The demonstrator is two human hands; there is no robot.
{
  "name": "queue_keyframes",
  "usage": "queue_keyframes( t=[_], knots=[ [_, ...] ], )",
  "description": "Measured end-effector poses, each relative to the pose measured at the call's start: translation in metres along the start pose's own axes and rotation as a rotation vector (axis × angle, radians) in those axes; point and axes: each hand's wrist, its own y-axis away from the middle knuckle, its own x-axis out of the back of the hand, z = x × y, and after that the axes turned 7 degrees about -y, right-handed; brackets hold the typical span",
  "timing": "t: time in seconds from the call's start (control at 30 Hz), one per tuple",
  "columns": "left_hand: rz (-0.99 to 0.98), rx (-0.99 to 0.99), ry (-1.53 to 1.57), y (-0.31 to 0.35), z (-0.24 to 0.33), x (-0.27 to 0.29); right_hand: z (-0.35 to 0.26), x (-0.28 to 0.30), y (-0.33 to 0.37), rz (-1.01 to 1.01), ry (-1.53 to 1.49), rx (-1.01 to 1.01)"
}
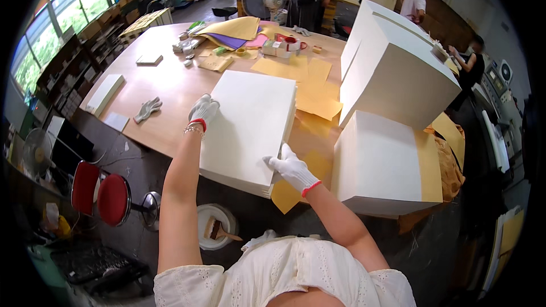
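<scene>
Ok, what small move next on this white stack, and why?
Probably press the right hand inward to square the white stack: that hand is at its near right corner, the left hand is at its left edge, and its right side looks uneven.

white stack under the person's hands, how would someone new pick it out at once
Find the wooden table. At its near edge, in front of the person, is a low white stack, with the left hand at its left edge and the right hand at its right. Unlike the taller piles to its right, it has both hands on it.
</scene>
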Motion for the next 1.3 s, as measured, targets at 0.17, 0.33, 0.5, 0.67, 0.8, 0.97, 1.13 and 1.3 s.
queue_keyframes(
  t=[0.17, 0.33, 0.5, 0.67, 0.8, 0.97, 1.13, 1.3],
  knots=[
    [-0.031, -0.016, 0.121, -0.02, 0.006, 0.0, -0.023, 0.005, 0.015, -0.05, 0.151, -0.109],
    [-0.077, -0.07, 0.09, -0.031, -0.003, 0.003, -0.033, -0.004, 0.024, -0.014, 0.026, -0.038],
    [-0.114, -0.176, -0.059, 0.03, -0.055, 0.033, -0.007, -0.027, 0.062, 0.102, 0.322, 0.37],
    [-0.228, -0.284, 0.361, 0.094, -0.176, 0.02, -0.011, -0.026, 0.054, 0.107, 0.506, 0.514],
    [-0.058, -0.316, 0.743, 0.113, -0.187, -0.001, -0.011, -0.021, 0.04, 0.116, 0.562, 0.583],
    [0.065, -0.415, 0.482, 0.107, -0.19, -0.005, 0.002, -0.029, 0.034, 0.189, 0.574, 0.652],
    [-0.114, -0.254, 0.617, 0.105, -0.179, 0.016, 0.008, -0.032, 0.034, 0.208, 0.547, 0.677],
    [-0.094, -0.221, 0.646, 0.111, -0.177, 0.015, 0.014, -0.034, 0.031, 0.211, 0.505, 0.682]
  ],
)
